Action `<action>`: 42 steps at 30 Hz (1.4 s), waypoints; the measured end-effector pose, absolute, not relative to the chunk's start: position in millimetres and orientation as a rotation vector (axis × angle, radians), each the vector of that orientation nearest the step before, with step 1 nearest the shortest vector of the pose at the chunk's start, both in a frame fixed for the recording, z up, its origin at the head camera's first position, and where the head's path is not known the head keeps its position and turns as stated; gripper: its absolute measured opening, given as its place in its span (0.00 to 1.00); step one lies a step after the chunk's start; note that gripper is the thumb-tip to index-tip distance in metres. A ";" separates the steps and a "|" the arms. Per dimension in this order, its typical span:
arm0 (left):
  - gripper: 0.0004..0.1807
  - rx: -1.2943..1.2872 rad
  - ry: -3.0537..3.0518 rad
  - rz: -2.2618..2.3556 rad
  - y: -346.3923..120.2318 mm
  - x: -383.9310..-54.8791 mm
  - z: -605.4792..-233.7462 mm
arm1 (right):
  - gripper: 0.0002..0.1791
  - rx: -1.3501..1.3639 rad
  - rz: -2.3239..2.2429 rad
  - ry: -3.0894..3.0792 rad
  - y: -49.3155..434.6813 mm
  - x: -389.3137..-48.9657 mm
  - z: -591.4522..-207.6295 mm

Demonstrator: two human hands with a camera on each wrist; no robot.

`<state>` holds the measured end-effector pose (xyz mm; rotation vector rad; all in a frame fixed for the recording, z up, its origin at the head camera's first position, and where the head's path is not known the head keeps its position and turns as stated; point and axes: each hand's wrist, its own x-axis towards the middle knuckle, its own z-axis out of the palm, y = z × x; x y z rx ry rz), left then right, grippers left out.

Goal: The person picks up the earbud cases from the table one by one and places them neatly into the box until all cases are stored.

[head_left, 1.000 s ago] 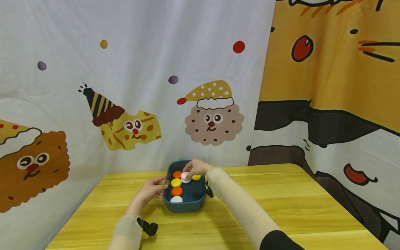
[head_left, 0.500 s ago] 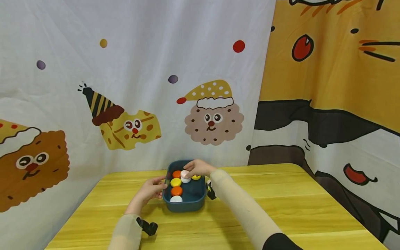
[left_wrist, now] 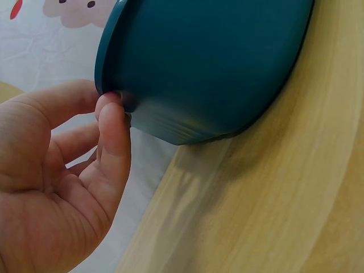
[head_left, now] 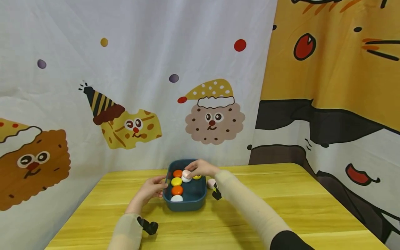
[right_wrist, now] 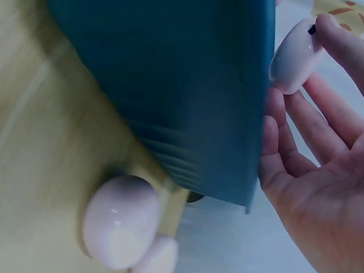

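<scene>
My right hand [head_left: 203, 168] is over the back of a dark teal box [head_left: 185, 207], pinching a pale pink, egg-shaped piece [right_wrist: 296, 57] between thumb and fingers. A small black mark shows on the piece by the thumb tip. Directly under it in the head view lies a white round piece [head_left: 186, 180]. Along the left inside wall run an orange piece [head_left: 177, 173], a yellow one [head_left: 176, 181], another orange one [head_left: 177, 190] and a white one [head_left: 176, 198]. My left hand [head_left: 152, 190] pinches the box's left rim, index fingertip hidden behind it.
On the wooden table [head_left: 250, 215], right of the box, lies a pale pink egg-shaped piece [right_wrist: 121, 222], with a second pale piece [right_wrist: 158, 256] behind it. A yellow piece [head_left: 197, 177] sits at the box's back right. A printed curtain [head_left: 140, 69] hangs behind the table.
My right hand and forearm have shifted slightly right, keeping the pink piece over the white one. A pale piece right of the box has come into view. My left hand stays at the rim.
</scene>
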<state>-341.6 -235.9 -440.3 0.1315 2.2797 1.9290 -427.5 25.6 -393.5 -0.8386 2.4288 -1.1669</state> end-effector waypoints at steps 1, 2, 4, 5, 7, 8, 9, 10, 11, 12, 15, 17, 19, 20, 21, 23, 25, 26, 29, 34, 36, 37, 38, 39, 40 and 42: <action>0.32 0.131 2.276 1.932 -235.8 -341.6 -440.2 | 0.22 -0.849 -1.146 2.431 26.2 -427.5 -391.8; 0.32 0.130 2.273 1.934 -235.6 -341.8 -440.2 | 0.22 -0.863 -1.129 2.430 26.6 -428.0 -390.2; 0.32 0.126 2.267 1.940 -235.0 -342.1 -440.0 | 0.21 -0.901 -1.095 2.425 27.4 -428.9 -385.9; 0.32 0.124 2.266 1.941 -234.8 -342.4 -440.1 | 0.21 -0.923 -1.075 2.425 27.7 -429.9 -383.8; 0.32 0.121 2.261 1.942 -234.6 -343.3 -440.3 | 0.21 -0.965 -1.030 2.434 27.8 -430.9 -378.9; 0.32 0.121 2.261 1.941 -234.7 -343.6 -440.3 | 0.21 -0.985 -1.008 2.439 27.4 -430.9 -375.9; 0.31 0.119 2.260 1.941 -234.9 -343.8 -440.5 | 0.21 -1.001 -0.984 2.445 26.7 -430.4 -372.5; 0.31 0.119 2.258 1.941 -235.2 -343.9 -440.6 | 0.21 -1.016 -0.961 2.451 25.9 -430.4 -369.6; 0.31 0.119 2.259 1.941 -235.6 -344.2 -440.9 | 0.21 -1.026 -0.941 2.454 25.1 -430.3 -367.0; 0.31 0.119 2.258 1.942 -236.0 -344.4 -441.2 | 0.21 -1.033 -0.922 2.459 23.9 -430.1 -364.5; 0.31 0.117 2.259 1.945 -236.3 -344.7 -441.5 | 0.21 -1.062 -0.886 2.464 21.2 -431.3 -360.7; 0.31 0.119 2.261 1.945 -236.5 -344.6 -441.6 | 0.21 -1.077 -0.866 2.468 19.7 -432.7 -360.4; 0.31 0.124 2.261 1.944 -236.5 -344.3 -441.8 | 0.21 -1.085 -0.846 2.473 18.7 -433.1 -359.7; 0.31 0.127 2.260 1.942 -236.5 -344.1 -441.9 | 0.22 -1.085 -0.837 2.473 18.4 -433.0 -359.3; 0.31 0.129 2.260 1.940 -236.5 -344.0 -442.1 | 0.22 -1.083 -0.830 2.473 18.2 -433.1 -358.9; 0.31 0.135 2.260 1.938 -236.7 -344.1 -442.6 | 0.22 -1.083 -0.816 2.477 17.8 -434.1 -358.7; 0.31 0.140 2.259 1.936 -236.9 -344.2 -442.7 | 0.22 -1.086 -0.804 2.482 17.5 -435.1 -358.4; 0.31 0.141 2.262 1.936 -237.0 -344.4 -442.8 | 0.22 -1.089 -0.799 2.485 17.4 -435.7 -358.4; 0.32 0.142 2.266 1.934 -237.2 -344.8 -442.8 | 0.23 -1.099 -0.787 2.491 17.2 -437.4 -359.3; 0.31 0.133 2.270 1.934 -236.8 -344.4 -442.9 | 0.25 -1.116 -0.799 2.482 17.3 -440.1 -363.7; 0.31 0.132 2.269 1.939 -236.5 -343.8 -442.6 | 0.25 -1.122 -0.807 2.478 17.6 -440.8 -365.8; 0.31 0.139 2.272 1.937 -236.7 -343.6 -442.9 | 0.26 -1.122 -0.809 2.478 17.8 -440.9 -366.6; 0.31 0.139 2.272 1.938 -236.7 -343.4 -442.7 | 0.25 -1.126 -0.813 2.477 18.1 -441.0 -367.5; 0.31 0.141 2.271 1.938 -236.8 -343.2 -442.6 | 0.24 -1.126 -0.817 2.476 18.3 -440.6 -367.9; 0.32 0.142 2.271 1.937 -236.9 -343.3 -442.7 | 0.24 -1.127 -0.820 2.477 18.4 -440.1 -368.3; 0.32 0.146 2.273 1.931 -237.1 -343.7 -443.0 | 0.23 -1.126 -0.828 2.477 18.6 -439.3 -368.8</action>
